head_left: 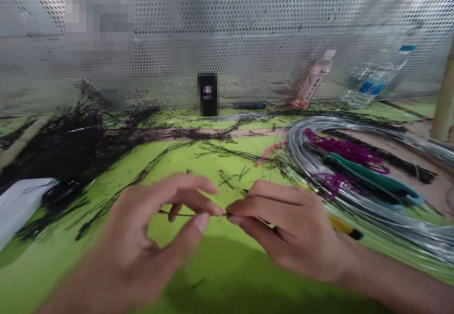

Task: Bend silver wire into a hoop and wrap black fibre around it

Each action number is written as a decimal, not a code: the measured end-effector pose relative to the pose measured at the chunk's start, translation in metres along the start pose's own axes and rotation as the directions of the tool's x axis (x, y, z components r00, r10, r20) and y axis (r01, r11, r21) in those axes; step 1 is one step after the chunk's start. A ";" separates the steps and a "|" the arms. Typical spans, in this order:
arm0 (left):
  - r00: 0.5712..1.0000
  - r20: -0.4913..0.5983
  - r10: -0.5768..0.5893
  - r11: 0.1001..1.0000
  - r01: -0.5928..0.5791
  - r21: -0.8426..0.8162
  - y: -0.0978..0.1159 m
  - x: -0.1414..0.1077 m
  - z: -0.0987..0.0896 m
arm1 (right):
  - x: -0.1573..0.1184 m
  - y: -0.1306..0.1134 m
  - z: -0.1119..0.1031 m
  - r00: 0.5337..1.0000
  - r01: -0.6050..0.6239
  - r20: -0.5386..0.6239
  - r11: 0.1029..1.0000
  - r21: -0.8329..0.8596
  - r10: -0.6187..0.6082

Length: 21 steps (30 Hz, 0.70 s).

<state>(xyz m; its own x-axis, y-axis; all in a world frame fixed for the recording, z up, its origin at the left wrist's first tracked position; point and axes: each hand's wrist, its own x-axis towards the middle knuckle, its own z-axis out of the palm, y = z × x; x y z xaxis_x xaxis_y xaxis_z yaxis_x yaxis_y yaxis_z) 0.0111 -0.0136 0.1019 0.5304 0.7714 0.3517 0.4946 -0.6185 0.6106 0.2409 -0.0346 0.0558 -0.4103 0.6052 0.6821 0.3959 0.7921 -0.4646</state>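
Observation:
A thin dark strand (184, 214), looking like a piece of wire or cord, runs level between my two hands, low over the green surface. My left hand (142, 231), slightly blurred, is closed in a light pinch on it between thumb and fingertips. Its short free end sticks out to the left behind the fingers. My right hand (287, 224) pinches the same strand tightly, and a small dark bit shows at the fingertips. What lies inside the right hand's curled fingers is hidden. Short black strands (227, 179) lie scattered just beyond both hands.
Right: a large coil of silvery wire (296, 151), green-handled pliers (372, 181), purple cord (351, 155) and a yellow-black tool (345, 227). Left: a heap of black strands (74, 148) and a white box (24, 205). Two bottles, pink (314, 80) and clear (378, 77), lean against a perforated metal panel (241, 35).

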 end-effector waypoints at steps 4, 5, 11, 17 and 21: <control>0.833 0.364 -0.416 0.864 0.487 -0.127 0.000 0.005 -0.004 | -0.001 0.005 0.000 0.997 0.073 0.026 0.995 -0.066 -0.071; 0.794 0.440 -0.419 0.837 0.526 -0.153 -0.001 0.006 -0.005 | -0.001 0.006 0.000 0.996 0.087 0.035 0.992 -0.090 -0.085; 0.678 0.640 -0.362 0.681 0.661 -0.315 -0.017 0.011 -0.007 | -0.002 0.006 0.000 0.989 0.138 0.078 0.980 -0.141 -0.128; 0.791 0.451 -0.413 0.830 0.531 -0.170 -0.008 0.015 -0.001 | -0.003 0.007 -0.001 0.989 0.108 0.116 0.985 -0.132 -0.093; 0.919 0.298 -0.260 0.959 0.281 -0.030 0.001 0.015 0.005 | -0.003 0.008 -0.002 0.990 0.096 0.111 0.989 -0.113 -0.084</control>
<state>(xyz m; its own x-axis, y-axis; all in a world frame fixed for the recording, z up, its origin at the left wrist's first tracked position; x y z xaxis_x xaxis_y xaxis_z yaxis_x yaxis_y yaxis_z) 0.0230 -0.0036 0.1040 0.5636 0.8247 -0.0468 0.6028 -0.3719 0.7059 0.2472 -0.0308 0.0515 -0.5306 0.5418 0.6518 0.4449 0.8326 -0.3299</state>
